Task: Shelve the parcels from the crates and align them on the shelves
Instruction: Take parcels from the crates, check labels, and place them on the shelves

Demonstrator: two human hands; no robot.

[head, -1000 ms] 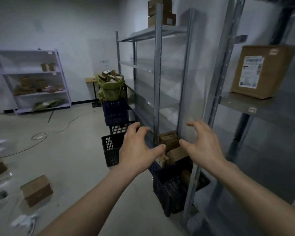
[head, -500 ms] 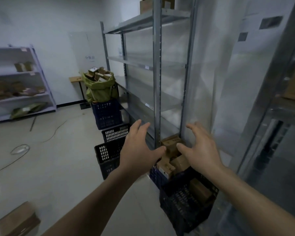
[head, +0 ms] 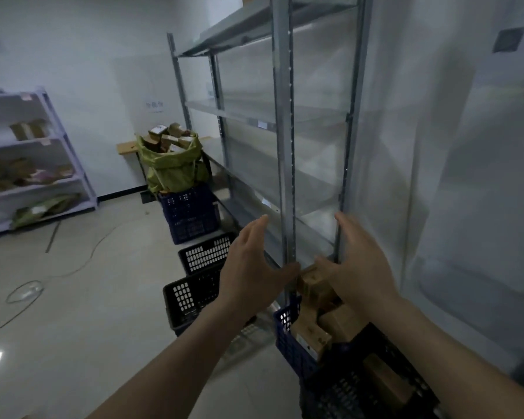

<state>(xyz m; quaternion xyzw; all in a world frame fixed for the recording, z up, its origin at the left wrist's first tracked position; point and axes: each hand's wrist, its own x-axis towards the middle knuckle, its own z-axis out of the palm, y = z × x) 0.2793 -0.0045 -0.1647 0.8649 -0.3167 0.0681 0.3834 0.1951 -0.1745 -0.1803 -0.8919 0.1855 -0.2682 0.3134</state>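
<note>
Hands: left (head: 251,267), right (head: 357,267) spread, empty, over crated parcels (head: 312,285); glossy floor (head: 73,313).

Left hand (head: 251,267): bare — no glove, ring or watch
Right hand (head: 357,267): bare — no glove or ring
Forearms: bare, no sleeves in view

Brown cardboard parcels (head: 310,331) lie piled at mixed angles in a blue crate (head: 288,343) on the floor, at the foot of the grey metal shelves (head: 285,146). A black crate (head: 360,388) beside it holds another brown parcel (head: 384,379).
</note>
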